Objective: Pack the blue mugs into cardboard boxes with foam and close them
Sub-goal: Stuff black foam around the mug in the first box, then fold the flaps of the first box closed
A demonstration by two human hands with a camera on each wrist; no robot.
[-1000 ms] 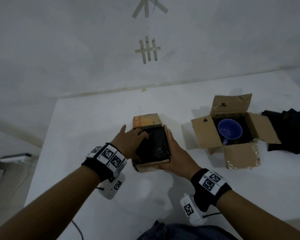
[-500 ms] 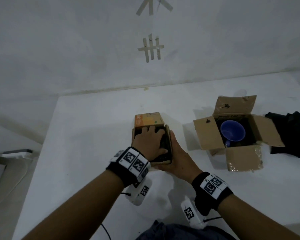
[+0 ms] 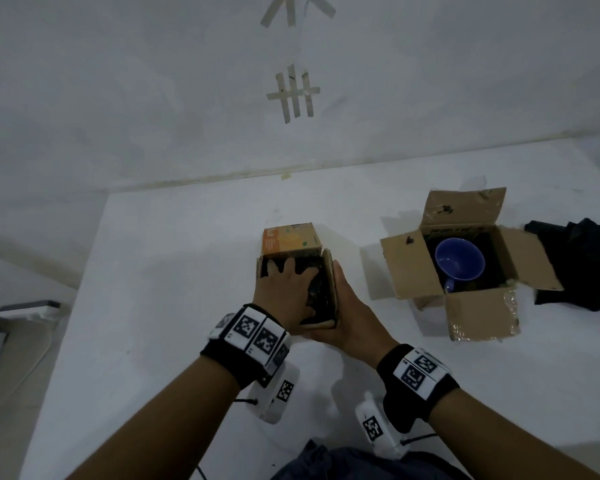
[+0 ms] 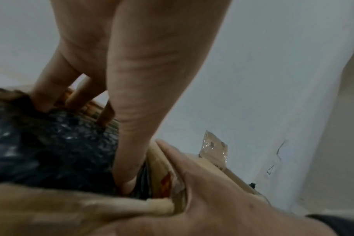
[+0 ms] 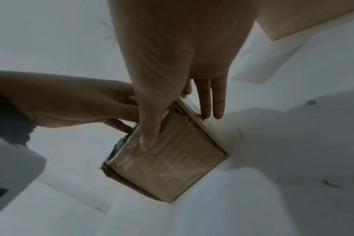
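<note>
Left hand (image 3: 286, 289) deeper onto foam (image 3: 321, 289)

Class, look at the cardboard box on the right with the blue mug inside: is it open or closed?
Open. All four flaps of the right box are spread outward, and the blue mug shows inside, uncovered.

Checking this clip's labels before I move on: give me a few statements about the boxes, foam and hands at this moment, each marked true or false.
1. The left hand presses flat on the black foam inside the small box. True.
2. The right hand lifts the blue mug. False: it steadies the small box's side, and the mug sits untouched in the larger box.
3. The larger box's flaps are folded shut. False: all four stand open.
4. A dark cloth lies right of the larger box. True.
5. The small box's orange flap is still up. True.
</note>
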